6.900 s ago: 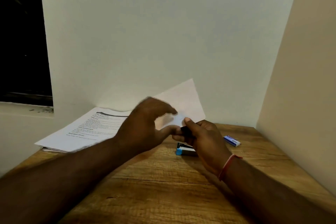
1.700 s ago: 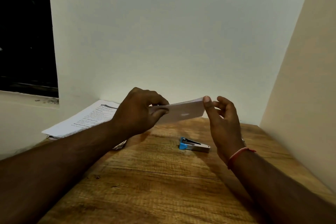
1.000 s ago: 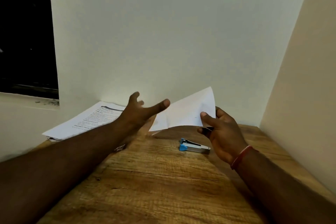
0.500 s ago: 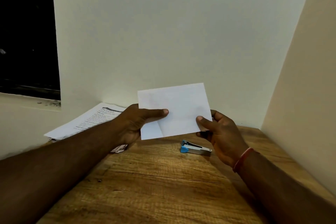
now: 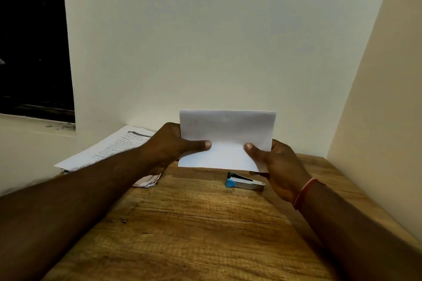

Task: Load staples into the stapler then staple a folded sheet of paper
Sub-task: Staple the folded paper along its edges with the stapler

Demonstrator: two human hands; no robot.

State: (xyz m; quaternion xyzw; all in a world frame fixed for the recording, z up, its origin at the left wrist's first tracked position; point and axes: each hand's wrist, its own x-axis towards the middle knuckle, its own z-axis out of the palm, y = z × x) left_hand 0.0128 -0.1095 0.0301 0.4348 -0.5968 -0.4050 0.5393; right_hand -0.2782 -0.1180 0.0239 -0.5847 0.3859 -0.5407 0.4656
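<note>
Since half a second ago the white folded sheet of paper (image 5: 228,130) has gone from a taller shape to a shorter, wider one. It now faces the camera more squarely, with a soft rounded fold along its top edge. The left thumb has dropped from the upper part of the sheet to its lower middle.

The sheet is held upright in the air, above the far part of the brown wooden table (image 5: 194,223) and not touching it. The left hand (image 5: 169,146) grips the left edge and the right hand (image 5: 276,166) grips the lower right corner. Each hand pinches the sheet, thumb flat on the front face. The two thumb tips point toward each other, close but apart. The other fingers are behind the paper, so I cannot tell how they lie.

A small blue-and-silver metal stapler (image 5: 245,183) lies on the table just below the sheet's lower edge, beside the right hand and untouched, in the same place as before.

A red thread bracelet (image 5: 303,191) circles the right wrist. A stack of printed white pages (image 5: 109,150) sits at the table's far left, partly hidden by the left forearm. A crumpled pale scrap of paper (image 5: 147,181) shows under that forearm. A dark window opening (image 5: 34,41) is at the upper left.
</note>
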